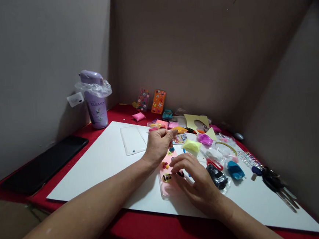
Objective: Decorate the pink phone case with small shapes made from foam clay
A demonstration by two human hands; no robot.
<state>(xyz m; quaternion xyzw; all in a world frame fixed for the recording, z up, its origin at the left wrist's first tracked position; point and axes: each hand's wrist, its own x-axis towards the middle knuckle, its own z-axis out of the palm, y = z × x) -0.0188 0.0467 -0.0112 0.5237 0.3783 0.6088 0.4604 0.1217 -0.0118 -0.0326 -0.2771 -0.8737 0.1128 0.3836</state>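
A pink phone case [169,190] with small coloured clay shapes on it lies on the white board, in front of me. My left hand [158,145] is over its far end, thumb and fingers pinched together; whatever they hold is too small or hidden to name. Over the right side of the case hovers my right hand [197,182], its fingers bent and apart, the tips close to the surface. It partly hides the case, and I cannot tell if it touches it. A clear phone case [133,140] lies left of my left hand.
Clay packets, including a yellow one [191,145] and a blue one [235,170], crowd the right side with red scissors [215,163], a black packet [218,177] and keys [281,189]. Decorated cases [158,101] lean on the wall. A purple tumbler [96,106] stands back left.
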